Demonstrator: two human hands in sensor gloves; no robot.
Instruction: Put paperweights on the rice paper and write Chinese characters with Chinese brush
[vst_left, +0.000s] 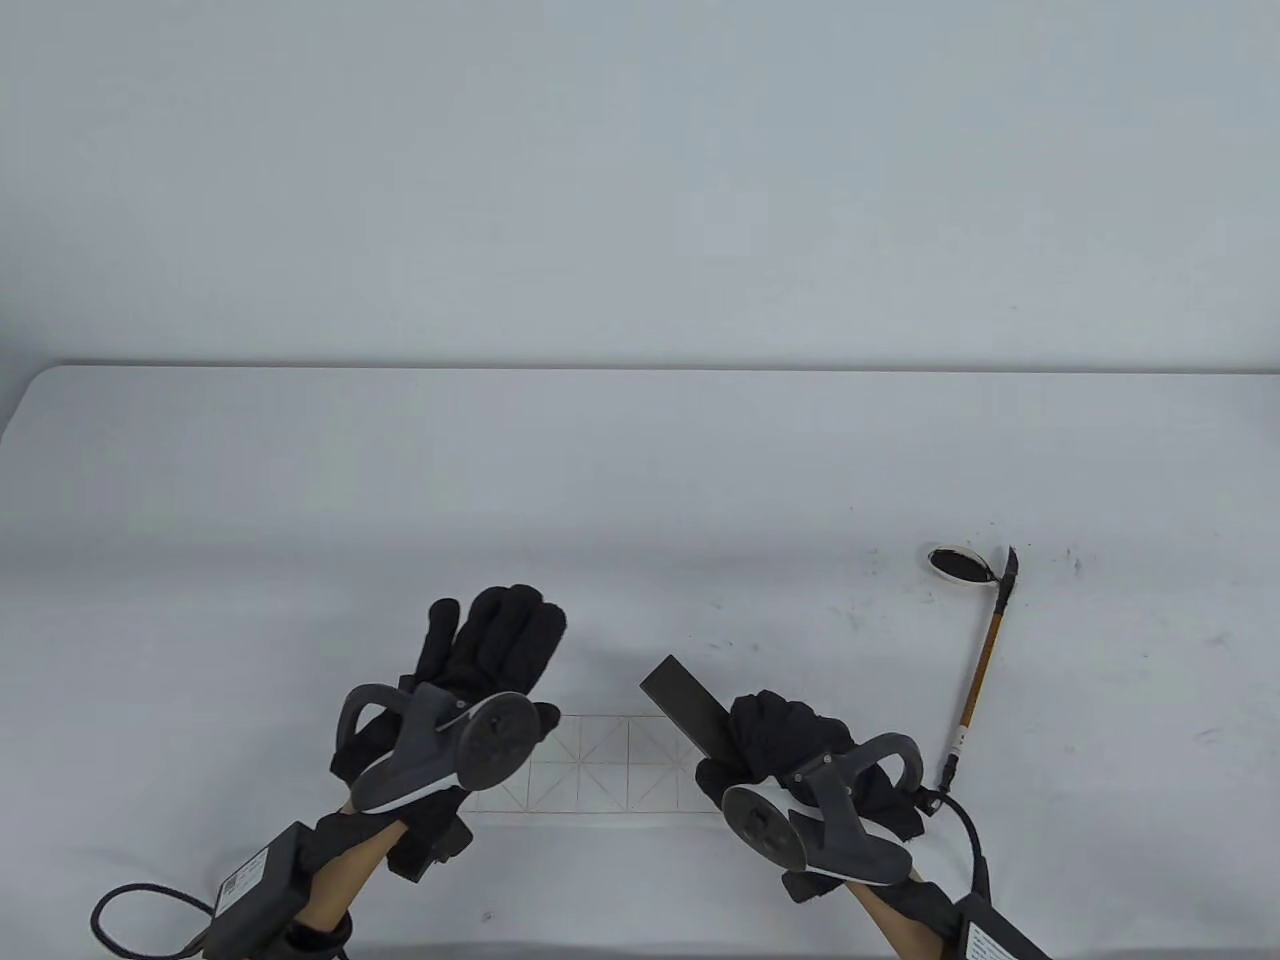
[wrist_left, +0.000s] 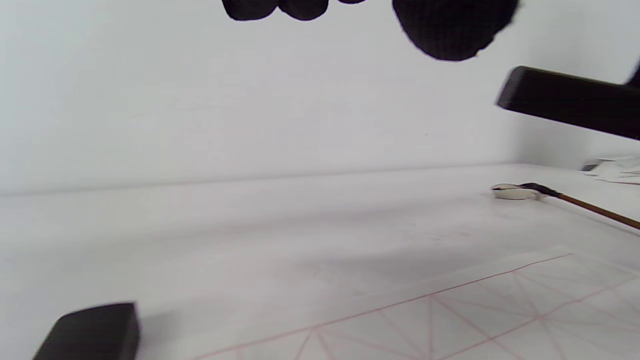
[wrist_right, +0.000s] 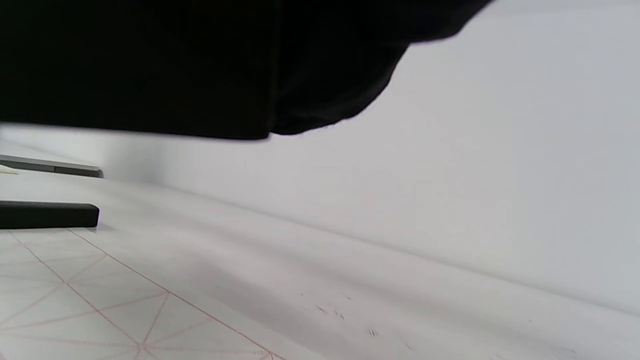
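The rice paper with a red grid lies near the front edge between my hands. My right hand grips a dark bar paperweight and holds it tilted above the paper's right end; it fills the top of the right wrist view. A second dark paperweight lies flat at the paper's left end, hidden under my left hand in the table view. My left hand hovers there with fingers straight, holding nothing. The brush lies on the table to the right, its tip at the ink dish.
Small ink specks dot the white table near the dish. Glove cables trail off the front edge at both corners. A grey wall stands behind the table's far edge.
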